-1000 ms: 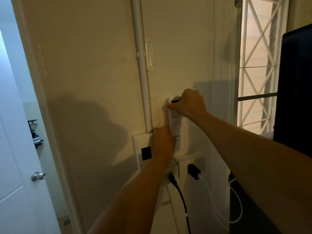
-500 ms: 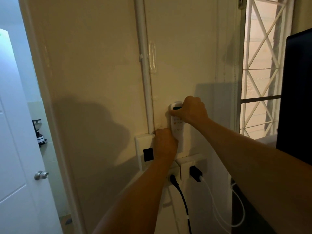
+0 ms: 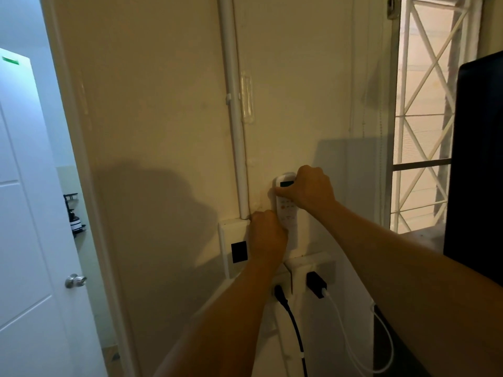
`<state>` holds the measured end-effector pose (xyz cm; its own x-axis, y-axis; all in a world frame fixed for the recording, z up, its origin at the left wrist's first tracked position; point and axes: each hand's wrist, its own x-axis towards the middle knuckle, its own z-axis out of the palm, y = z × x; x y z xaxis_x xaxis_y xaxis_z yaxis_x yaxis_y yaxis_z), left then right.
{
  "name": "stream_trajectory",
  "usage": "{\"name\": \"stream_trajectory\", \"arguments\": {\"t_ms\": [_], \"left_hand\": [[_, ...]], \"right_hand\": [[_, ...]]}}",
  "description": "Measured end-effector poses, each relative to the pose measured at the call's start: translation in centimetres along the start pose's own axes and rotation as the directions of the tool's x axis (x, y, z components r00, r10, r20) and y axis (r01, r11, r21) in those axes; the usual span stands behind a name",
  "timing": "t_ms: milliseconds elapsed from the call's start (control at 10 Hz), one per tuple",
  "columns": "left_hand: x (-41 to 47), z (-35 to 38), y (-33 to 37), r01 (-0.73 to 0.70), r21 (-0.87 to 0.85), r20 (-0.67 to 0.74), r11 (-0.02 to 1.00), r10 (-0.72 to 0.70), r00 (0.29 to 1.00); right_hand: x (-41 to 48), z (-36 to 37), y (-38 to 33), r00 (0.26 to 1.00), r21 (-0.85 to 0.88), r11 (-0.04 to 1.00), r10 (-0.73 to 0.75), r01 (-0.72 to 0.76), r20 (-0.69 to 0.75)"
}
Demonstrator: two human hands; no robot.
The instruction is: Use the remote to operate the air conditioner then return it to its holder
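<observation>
The remote [image 3: 285,205] stands upright against the wall, partly sunk in its holder [image 3: 293,238]; the right hand [image 3: 309,190], at its 1 o'clock, has fingers closed around its top; the left hand [image 3: 268,236], at 7 o'clock, is curled shut at the holder; press straight down, keeping it vertical, until seated.

The scene is dim and warm-toned, the wall [image 3: 168,110] a muted yellow. Daylight comes through the window [image 3: 424,110] at the right, which is washed out nearly white between its bars. The doorway at the left is cooler and bluish, with the door [image 3: 30,240] evenly lit. A broad soft shadow spreads over the wall left of the hands; a second, fainter one lies above the right hand [image 3: 313,190]. Straight lines bow toward the edges. Fine detail is soft; the remote's [image 3: 287,210] buttons are smeared.
</observation>
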<state>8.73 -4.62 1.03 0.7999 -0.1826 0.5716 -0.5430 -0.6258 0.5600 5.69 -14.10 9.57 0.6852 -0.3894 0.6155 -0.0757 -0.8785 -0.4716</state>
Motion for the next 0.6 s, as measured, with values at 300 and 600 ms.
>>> {"name": "stream_trajectory", "arguments": {"t_ms": [300, 600], "left_hand": [[0.0, -0.3, 0.6, 0.007, 0.024, 0.023, 1.0, -0.007, 1.0], [-5.6, -1.9, -1.0, 0.071, 0.107, 0.018, 0.992, -0.073, 0.997]], "right_hand": [[-0.6, 0.1, 0.4, 1.0, 0.035, 0.999, -0.019, 0.019, -0.008], [-3.2, -1.2, 1.4, 0.997, 0.175, 0.982, 0.059, -0.065, 0.044]]}}
